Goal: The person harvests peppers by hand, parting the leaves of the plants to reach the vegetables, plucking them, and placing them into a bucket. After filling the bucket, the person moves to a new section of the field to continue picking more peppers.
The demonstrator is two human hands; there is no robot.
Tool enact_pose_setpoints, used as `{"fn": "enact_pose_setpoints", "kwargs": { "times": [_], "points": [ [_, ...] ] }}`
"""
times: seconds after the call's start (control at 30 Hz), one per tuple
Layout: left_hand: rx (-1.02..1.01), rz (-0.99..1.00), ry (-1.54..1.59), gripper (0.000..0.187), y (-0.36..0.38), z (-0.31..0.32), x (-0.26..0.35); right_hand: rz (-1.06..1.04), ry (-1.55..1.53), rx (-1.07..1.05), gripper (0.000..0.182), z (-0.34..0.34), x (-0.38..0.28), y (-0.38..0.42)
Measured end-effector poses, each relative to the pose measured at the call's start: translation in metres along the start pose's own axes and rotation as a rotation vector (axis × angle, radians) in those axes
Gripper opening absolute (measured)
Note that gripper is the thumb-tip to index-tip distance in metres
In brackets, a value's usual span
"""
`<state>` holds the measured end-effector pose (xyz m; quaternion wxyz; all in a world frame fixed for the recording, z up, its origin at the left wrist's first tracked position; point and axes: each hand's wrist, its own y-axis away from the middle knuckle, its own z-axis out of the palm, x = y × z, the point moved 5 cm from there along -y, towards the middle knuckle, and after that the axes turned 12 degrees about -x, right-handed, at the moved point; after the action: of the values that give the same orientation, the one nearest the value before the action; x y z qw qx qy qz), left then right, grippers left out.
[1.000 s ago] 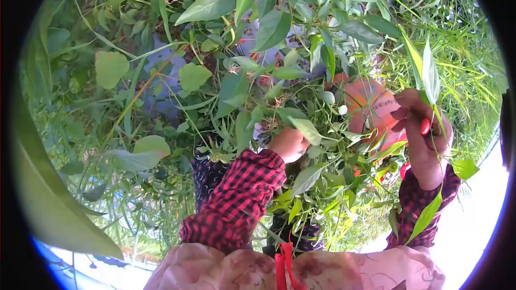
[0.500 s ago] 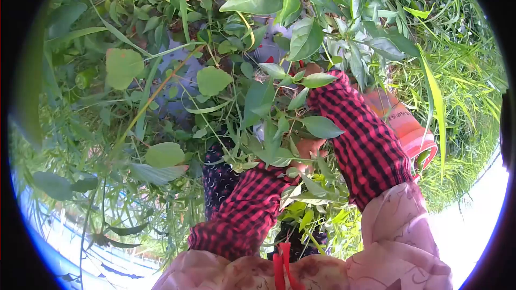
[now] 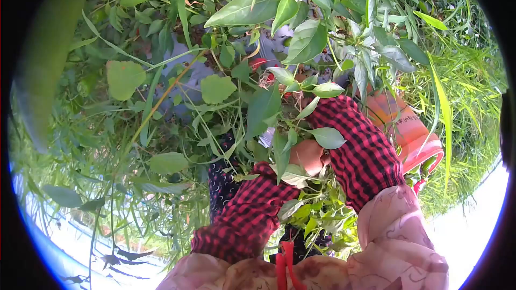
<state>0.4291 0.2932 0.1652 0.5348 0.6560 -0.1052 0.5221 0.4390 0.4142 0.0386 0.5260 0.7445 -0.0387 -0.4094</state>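
Both my arms, in red-and-black checked sleeves, reach into leafy pepper plants. My left hand is low in the middle among the leaves, its fingers curled closed. Whatever it may hold is hidden. Farther forward, my right hand is almost wholly covered by leaves, so its fingers do not show. Just past it, a few red peppers show between the leaves, near pale, dry-looking strands.
An orange-red container with dark lettering and a pink rim lies tilted in the grass, right of my right sleeve. Grey ground sheeting shows through the stems. Tall grass grows at the right, and a large blurred leaf hangs close at the left.
My right forearm has drawn back a little toward me. My left hand shows more plainly between the leaves. The view has shifted slightly.
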Motion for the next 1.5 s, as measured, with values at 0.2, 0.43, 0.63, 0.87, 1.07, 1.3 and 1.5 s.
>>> {"fn": "enact_pose_setpoints", "kwargs": {
  "times": [0.2,0.43,0.63,0.87,1.07,1.3,1.5],
  "points": [
    [0.343,-0.052,0.033,0.023,0.004,-0.039,-0.001,-0.073,-0.450,-0.085,0.027,-0.025,0.008,0.050],
    [0.853,-0.208,0.974,0.028,0.022,-0.104,-0.019,-0.005,-0.783,-0.121,0.040,-0.001,0.022,0.081],
    [0.729,-0.263,1.013,0.028,0.016,-0.092,-0.033,-0.052,-0.721,0.012,0.032,-0.009,0.001,0.102],
    [0.713,-0.201,0.495,0.022,0.009,-0.083,-0.036,-0.294,-0.708,-0.026,0.045,-0.008,-0.014,0.113],
    [0.887,-0.117,0.154,0.019,0.010,-0.073,-0.046,-0.254,-1.089,0.261,0.043,-0.005,0.002,0.125],
    [0.967,0.172,1.018,0.023,0.010,-0.086,-0.004,-0.393,-1.407,0.414,0.037,-0.012,-0.043,0.151],
    [0.813,0.152,0.600,0.021,0.014,-0.071,-0.010,-0.044,-1.238,0.051,0.027,-0.012,-0.023,0.138]
  ]
}}
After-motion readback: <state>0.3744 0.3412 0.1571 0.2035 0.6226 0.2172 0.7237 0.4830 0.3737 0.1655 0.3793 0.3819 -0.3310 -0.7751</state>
